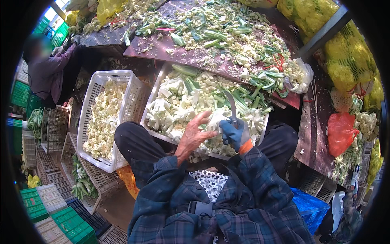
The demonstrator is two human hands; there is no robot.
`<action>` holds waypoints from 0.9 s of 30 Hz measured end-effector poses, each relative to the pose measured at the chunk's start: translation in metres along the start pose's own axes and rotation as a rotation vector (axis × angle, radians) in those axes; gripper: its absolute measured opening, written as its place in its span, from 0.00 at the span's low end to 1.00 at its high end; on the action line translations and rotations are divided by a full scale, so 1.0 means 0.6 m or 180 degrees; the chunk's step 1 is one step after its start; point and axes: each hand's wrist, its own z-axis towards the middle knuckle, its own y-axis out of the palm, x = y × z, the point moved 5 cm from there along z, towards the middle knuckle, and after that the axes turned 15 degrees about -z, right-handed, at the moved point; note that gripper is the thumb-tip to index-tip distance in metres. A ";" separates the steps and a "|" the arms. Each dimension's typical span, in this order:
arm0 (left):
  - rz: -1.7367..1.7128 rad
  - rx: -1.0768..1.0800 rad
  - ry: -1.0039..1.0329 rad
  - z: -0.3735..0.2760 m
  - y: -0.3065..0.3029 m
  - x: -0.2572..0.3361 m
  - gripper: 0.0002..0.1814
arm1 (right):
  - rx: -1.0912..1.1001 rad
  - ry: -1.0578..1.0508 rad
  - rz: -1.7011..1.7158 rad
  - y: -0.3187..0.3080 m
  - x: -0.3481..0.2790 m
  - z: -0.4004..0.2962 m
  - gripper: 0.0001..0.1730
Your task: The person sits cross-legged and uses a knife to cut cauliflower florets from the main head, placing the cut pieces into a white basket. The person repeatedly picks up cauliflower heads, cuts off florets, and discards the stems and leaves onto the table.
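Observation:
My bare left hand (195,132) curls its fingers and thumb around a pale cauliflower stalk (217,119), held over a tray (156,85). In a blue glove, my right hand (234,132) grips a knife (231,105) whose curved blade points up and away from me. The gloved fingers are close against the stalk's right side. Cut cauliflower stalks and green leaf ribs (182,103) fill the tray between my knees. To the left stands a white plastic crate (127,91) filled with small cauliflower florets (105,122).
Beyond the tray, a dark red board (146,50) carries leaves and crumbs. Yellow mesh sacks (350,58) and a red plastic bag (341,134) lie right. Several crates (73,224) stack lower left. Another person (50,70) sits at upper left. A blue container (307,207) stands lower right.

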 end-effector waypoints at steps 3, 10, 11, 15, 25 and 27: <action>-0.0262 0.0242 -0.0009 0.006 -0.002 -0.036 0.32 | -0.0038 -0.0050 0.0215 0.013 0.001 0.002 0.12; -0.2301 0.1155 -0.0813 -0.015 -0.080 -0.100 0.19 | 0.0771 -0.0230 0.0094 -0.049 0.011 0.001 0.12; -0.2446 0.1166 -0.0800 -0.016 -0.088 -0.114 0.19 | 0.0650 -0.0283 -0.0047 -0.043 0.015 -0.002 0.12; -0.2916 0.0652 -0.0768 -0.018 -0.068 -0.092 0.22 | 0.0213 -0.0335 -0.0554 -0.018 0.048 -0.010 0.11; -0.1837 0.1153 -0.1047 -0.034 -0.093 -0.078 0.13 | -0.0064 -0.1195 -0.3225 0.025 0.036 -0.016 0.13; -0.1866 0.1177 -0.1025 -0.037 -0.098 -0.080 0.11 | -0.0302 -0.1125 -0.3314 0.036 0.038 -0.015 0.14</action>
